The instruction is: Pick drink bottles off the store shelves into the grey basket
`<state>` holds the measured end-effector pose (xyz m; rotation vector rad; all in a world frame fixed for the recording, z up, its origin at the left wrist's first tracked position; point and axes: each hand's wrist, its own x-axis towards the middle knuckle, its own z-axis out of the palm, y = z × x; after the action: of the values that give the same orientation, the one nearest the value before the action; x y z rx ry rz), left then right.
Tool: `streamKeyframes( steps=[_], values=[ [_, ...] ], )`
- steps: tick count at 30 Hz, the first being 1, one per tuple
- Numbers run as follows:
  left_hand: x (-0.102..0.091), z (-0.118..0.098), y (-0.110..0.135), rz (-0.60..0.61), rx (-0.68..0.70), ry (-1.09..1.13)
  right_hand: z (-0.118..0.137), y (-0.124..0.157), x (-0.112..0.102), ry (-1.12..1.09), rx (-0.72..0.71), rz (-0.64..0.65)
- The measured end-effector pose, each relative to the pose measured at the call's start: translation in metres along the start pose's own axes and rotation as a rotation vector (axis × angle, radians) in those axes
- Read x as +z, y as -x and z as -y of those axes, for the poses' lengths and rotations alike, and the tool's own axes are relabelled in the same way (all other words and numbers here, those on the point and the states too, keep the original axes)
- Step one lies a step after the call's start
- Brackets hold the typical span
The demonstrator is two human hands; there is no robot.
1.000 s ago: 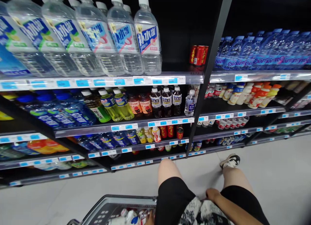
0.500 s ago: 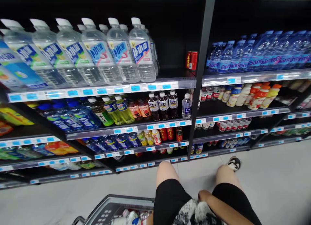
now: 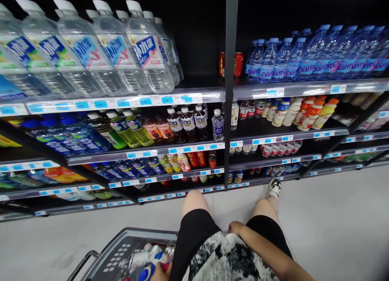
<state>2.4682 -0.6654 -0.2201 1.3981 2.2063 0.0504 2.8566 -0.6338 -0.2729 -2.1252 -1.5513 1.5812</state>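
Observation:
My left hand point(image 3: 161, 271) is low in the picture, inside the grey shopping basket point(image 3: 121, 233). Its fingers are bent at a small red part beside a blue bottle cap point(image 3: 147, 271); what they grip is mostly hidden. Clear and white packaged bottles point(image 3: 142, 258) lie together in the basket. My right hand point(image 3: 235, 227) rests curled at the hem of the patterned shirt point(image 3: 226, 252), over the black shorts; whether cloth is in its fingers is hidden.
Black shelves rise in front, with large clear bottles point(image 3: 148, 54) at upper left and blue-capped water bottles point(image 3: 322, 54) at upper right. A dark upright post point(image 3: 231, 38) divides them. Red cans point(image 3: 238, 64) stand beside it. Pale floor point(image 3: 340, 216) lies at right.
The view has shifted right and downward, so the shelves sit further left and higher. More of the basket shows, and my left hand has come into clearer view. My right hand remains curled near the shirt.

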Motion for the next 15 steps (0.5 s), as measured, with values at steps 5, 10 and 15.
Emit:
streamKeyframes(
  steps=[5, 10, 15],
  values=[
    [-0.040, -0.022, 0.015, -0.215, -0.063, -0.018, -0.046, 0.013, -0.020, -0.145, 0.065, -0.065],
    [-0.115, -0.097, 0.044, -0.354, -0.054, -0.034, -0.077, 0.024, -0.041, -0.411, 0.098, -0.099],
    [-0.165, -0.168, 0.077, -0.652, 0.028, 0.096, -0.074, 0.022, -0.048, -0.660, 0.083, -0.133]
  ],
)
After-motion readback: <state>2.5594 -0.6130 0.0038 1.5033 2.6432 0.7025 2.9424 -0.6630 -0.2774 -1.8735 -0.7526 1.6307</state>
